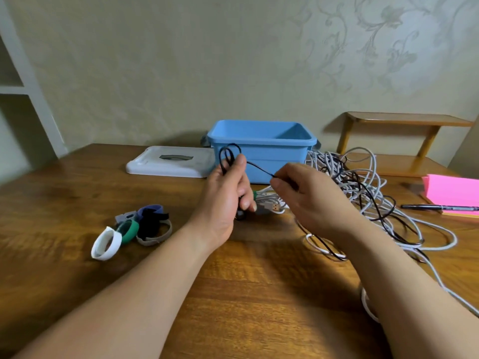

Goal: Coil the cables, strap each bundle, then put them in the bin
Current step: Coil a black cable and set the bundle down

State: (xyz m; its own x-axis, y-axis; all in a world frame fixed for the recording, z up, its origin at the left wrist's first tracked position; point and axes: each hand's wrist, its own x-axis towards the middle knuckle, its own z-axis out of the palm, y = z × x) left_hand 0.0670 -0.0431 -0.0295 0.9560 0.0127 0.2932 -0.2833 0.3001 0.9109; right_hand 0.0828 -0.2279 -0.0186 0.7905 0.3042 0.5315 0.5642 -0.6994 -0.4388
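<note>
just the one cam, head-mounted, looking forward and down over both forearms, close on the left hand and right hand, open blue plastic bin right behind them

Both forearms bare, entering from the bottom edge and converging toward centre. I read the left hand as upright, thumb on top, fingers curled round small loops of cable. The right hand is just beside it, its back toward me, thumb and forefinger pinching the same cable, other fingers curled under. Hands apart, a short strand running between them. Wrists look straight.
</note>
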